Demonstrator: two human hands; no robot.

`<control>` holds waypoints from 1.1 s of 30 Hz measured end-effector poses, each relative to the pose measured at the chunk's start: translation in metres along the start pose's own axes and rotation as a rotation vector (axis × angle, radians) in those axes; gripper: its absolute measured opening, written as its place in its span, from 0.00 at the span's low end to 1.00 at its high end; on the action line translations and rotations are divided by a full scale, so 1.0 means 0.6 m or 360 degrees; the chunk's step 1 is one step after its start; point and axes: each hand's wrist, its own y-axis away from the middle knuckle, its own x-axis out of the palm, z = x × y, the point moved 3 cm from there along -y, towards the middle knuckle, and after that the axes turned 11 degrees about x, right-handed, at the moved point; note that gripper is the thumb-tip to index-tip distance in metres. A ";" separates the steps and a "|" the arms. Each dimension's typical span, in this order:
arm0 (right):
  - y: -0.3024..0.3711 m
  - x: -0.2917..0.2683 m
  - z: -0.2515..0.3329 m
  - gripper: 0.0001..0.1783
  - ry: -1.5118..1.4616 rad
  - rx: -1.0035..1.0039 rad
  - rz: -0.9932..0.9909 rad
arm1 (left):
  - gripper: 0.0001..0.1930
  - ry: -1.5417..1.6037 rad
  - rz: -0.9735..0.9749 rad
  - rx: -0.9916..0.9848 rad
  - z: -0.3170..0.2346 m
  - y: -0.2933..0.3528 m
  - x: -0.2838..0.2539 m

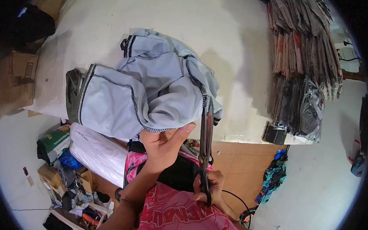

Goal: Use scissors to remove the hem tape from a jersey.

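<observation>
A light grey garment (111,100) with dark overlocked seams lies bunched over the near edge of the white table. My left hand (162,144) grips its near edge, thumb on top and the other fingers hidden beneath the cloth. In my right hand (212,185) is a pair of large scissors (206,140), its fingers wrapped round the black handles. The blades point away from me, and their tips lie against the dark seam at the garment's right side. How far the blades are parted is hard to make out.
Stacks of plastic-wrapped folded garments (299,50) stand along the table's right side, with a small black box (274,134) at the near corner. Below left are a white plastic-wrapped bundle (99,150), a green bag (55,141) and a bin of mixed items (87,217). The white table (231,27) ends just beyond my hands.
</observation>
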 end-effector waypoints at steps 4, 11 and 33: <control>0.003 0.005 -0.002 0.23 -0.0010 0.0008 0.0095 | 0.15 0.0079 -0.0106 -0.0063 0.000 0.000 0.002; -0.001 -0.004 -0.018 0.21 0.0021 -0.0009 0.0156 | 0.11 0.0076 -0.0302 0.0049 0.012 -0.004 0.006; 0.004 0.010 -0.038 0.20 0.0009 0.0007 0.0150 | 0.14 0.0641 -0.0206 -0.0115 0.023 0.001 0.003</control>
